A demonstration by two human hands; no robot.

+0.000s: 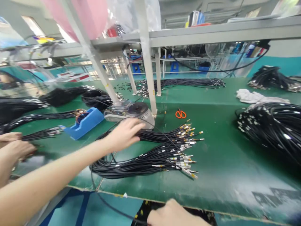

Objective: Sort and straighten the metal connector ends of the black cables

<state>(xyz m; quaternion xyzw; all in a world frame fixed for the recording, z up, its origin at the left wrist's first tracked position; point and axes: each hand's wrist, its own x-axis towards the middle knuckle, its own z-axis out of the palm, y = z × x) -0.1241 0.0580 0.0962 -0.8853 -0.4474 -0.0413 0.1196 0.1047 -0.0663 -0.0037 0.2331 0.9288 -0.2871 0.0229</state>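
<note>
My left hand (124,133) reaches over a looped bundle of black cables (134,166) with white-tagged ends. Its fingers are stretched out, and a thin cable passes close by them. At the bottom edge of the head view, my right hand (172,215) is closed on a black cable (113,207) that hangs over the table's front edge and runs up towards the bundle. Just behind my left hand stands a grey machine (147,117) with a dark round top. My right fingertips are partly hidden.
Another person's hands (16,147) are at the left, by a blue tape dispenser (87,124). Orange-handled scissors (180,113) lie on the green table (218,150). A large cable coil (275,128) and white gloves (256,96) lie right. Shelf posts (147,59) rise behind.
</note>
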